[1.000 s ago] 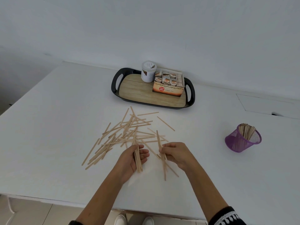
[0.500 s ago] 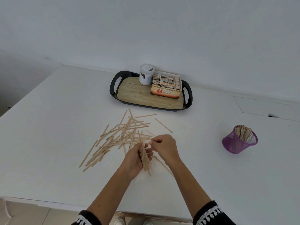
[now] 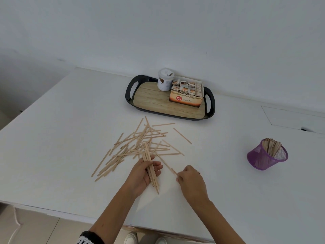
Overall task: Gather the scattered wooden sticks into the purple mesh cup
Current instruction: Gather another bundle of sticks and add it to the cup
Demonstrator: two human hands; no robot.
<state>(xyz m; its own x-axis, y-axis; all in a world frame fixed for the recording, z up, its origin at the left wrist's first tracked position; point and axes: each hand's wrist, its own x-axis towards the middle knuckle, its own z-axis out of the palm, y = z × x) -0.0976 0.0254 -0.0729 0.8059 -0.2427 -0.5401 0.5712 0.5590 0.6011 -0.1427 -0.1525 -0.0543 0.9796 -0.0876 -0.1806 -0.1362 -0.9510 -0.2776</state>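
Sticks [image 3: 140,147] lie mostly in a crossed heap on the white table [image 3: 58,138], between the black-rimmed tray [image 3: 129,88] and my hands, well to the left of the purple mesh cup [image 3: 266,156]. That cup already stands packed with a good sheaf of them, upright against its far wall, so part of the job is behind me; I judge that at least as much remains, since dozens are loose on the table and none of my handful has reached the cup.

My left hand [image 3: 143,173] lies just on the near side of the heap, palm turned up, fingers loosely curled around a bundle of sticks [image 3: 152,171] that runs lengthwise across the palm and pokes out both ends. My right hand [image 3: 190,179] sits palm down, between that bundle and the cup though far nearer the bundle, thumb and forefinger pinching the near end of a single stick [image 3: 167,164] that slants back toward the heap.
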